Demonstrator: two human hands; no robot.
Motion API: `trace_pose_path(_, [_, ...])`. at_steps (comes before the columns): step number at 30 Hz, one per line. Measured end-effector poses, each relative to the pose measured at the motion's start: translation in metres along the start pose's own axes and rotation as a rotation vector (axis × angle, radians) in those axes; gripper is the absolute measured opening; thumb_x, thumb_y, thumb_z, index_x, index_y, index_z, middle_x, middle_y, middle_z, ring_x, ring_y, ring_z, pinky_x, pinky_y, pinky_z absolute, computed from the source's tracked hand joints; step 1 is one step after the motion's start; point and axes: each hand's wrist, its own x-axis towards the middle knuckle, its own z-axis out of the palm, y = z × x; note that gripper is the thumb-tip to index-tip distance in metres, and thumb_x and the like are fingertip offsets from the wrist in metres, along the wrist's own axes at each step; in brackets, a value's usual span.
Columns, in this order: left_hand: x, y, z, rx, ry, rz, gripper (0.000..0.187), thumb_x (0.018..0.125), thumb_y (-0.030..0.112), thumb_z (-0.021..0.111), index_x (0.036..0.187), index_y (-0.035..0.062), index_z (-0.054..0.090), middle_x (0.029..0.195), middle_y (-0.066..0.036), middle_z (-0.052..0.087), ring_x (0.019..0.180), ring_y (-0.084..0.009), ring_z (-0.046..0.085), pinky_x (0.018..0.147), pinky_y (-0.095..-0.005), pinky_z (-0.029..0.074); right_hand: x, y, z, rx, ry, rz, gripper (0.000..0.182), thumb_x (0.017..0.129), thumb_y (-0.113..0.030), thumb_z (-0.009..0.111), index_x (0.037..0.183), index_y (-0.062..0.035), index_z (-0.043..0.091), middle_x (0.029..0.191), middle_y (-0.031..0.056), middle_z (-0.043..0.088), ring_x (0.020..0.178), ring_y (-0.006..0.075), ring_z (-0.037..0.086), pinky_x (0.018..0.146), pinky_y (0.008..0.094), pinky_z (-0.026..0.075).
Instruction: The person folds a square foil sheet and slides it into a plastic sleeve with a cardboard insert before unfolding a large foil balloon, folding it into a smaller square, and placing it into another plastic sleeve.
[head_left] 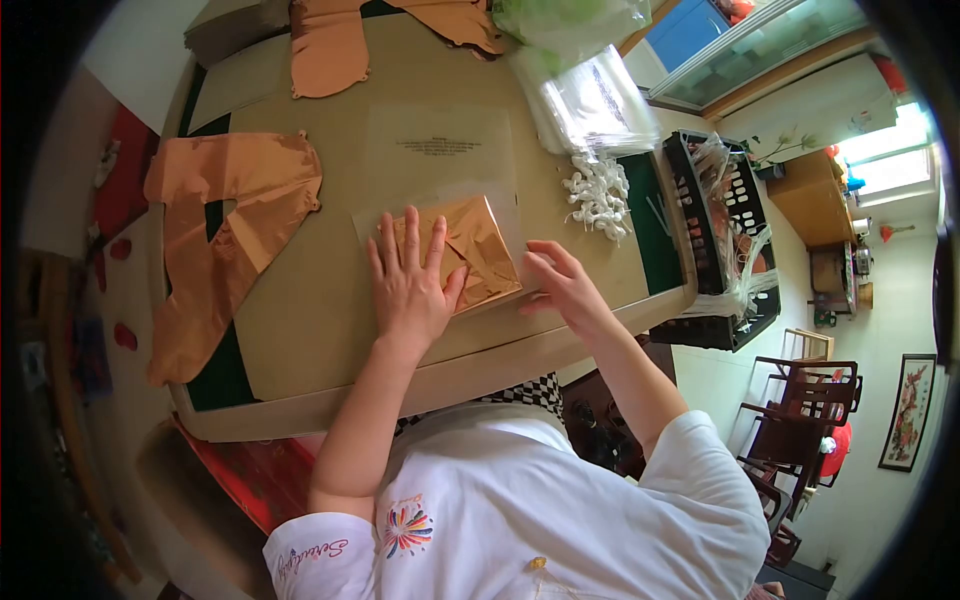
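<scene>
My left hand (412, 285) lies with its fingers spread on a folded rose-gold foil balloon (485, 245). The folded foil rests on a clear plastic bag (440, 125) with small printed text, flat on the table. My right hand (565, 285) is at the right edge of the folded foil, its fingers bent and the thumb apart from them. Nothing shows in its grasp. Flat on the left side of the table is a letter-shaped rose-gold foil balloon (235, 215) with a hole in it.
More rose-gold foil (330, 60) lies at the far edge. A stack of clear bags (600, 100) and a bunch of white curled pieces (598, 195) lie at the right. A black plastic crate (725, 240) holding bags stands beside the table. Dark chairs (800, 420) stand farther right.
</scene>
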Motion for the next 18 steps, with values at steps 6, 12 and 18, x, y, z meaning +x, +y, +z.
trace_pose_path(6, [-0.004, 0.002, -0.002, -0.075, 0.020, -0.011, 0.063, 0.094, 0.041, 0.055, 0.149, 0.0164, 0.036, 0.156, -0.019, 0.025, 0.143, -0.0450, 0.021, 0.114, -0.0594, 0.019, 0.017, -0.010, 0.020, -0.243, 0.009, 0.028, 0.054, 0.093, -0.017, 0.065, 0.129, 0.0095, 0.036, 0.101, 0.0183, 0.059, 0.061, 0.0217, 0.067, 0.047, 0.0286, 0.057])
trace_pose_path(12, [0.040, -0.033, -0.011, -0.315, 0.136, 0.087, 0.045, 0.098, 0.023, 0.047, 0.141, 0.0094, 0.046, 0.149, -0.016, 0.040, 0.139, -0.0368, 0.034, 0.113, -0.0563, 0.025, 0.021, -0.001, 0.013, -0.178, -0.009, 0.004, 0.037, 0.092, -0.015, 0.065, 0.118, 0.0020, 0.045, 0.087, 0.0086, 0.059, 0.067, 0.0161, 0.065, 0.048, 0.0283, 0.057])
trace_pose_path(18, [0.047, -0.066, -0.047, -0.028, -0.141, 0.071, 0.035, 0.094, 0.013, 0.055, 0.128, 0.0065, 0.056, 0.133, -0.014, 0.055, 0.128, -0.0312, 0.047, 0.111, -0.0512, 0.031, 0.018, 0.009, -0.001, -0.126, 0.010, -0.030, 0.036, 0.092, -0.015, 0.066, 0.118, 0.0010, 0.046, 0.088, 0.0071, 0.058, 0.075, 0.0132, 0.062, 0.047, 0.0275, 0.057])
